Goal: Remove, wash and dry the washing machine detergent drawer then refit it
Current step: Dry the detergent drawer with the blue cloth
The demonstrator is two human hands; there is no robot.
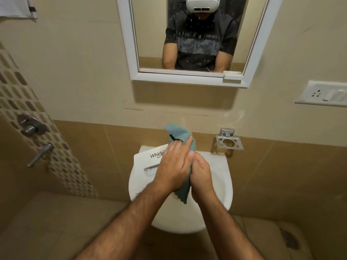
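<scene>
Over the white wash basin (223, 186), both hands meet around a teal microfibre cloth (183, 186). The left hand (173, 167) lies across the cloth with its fingers stretched forward and fairly straight, pressing the fabric from the left; the right hand (201, 173) curls its fingers and thumb round the cloth from the right, gripping it. One end of the cloth sticks up above the fingertips and another corner hangs down below the wrists. A white detergent drawer (148, 162), with a partly covered "Whirl..." logo on its front panel and a slot-shaped handle recess, rests tilted on the left part of the basin, its right portion hidden under the left hand. Above the basin a white-framed mirror (189, 76) hangs on the beige wall. A chrome holder with round openings (229, 141) is fixed to the wall right of the cloth, a white socket plate (322, 93) sits higher right, and a chrome tap lever (40, 154) projects from the mosaic-tiled strip on the left.
</scene>
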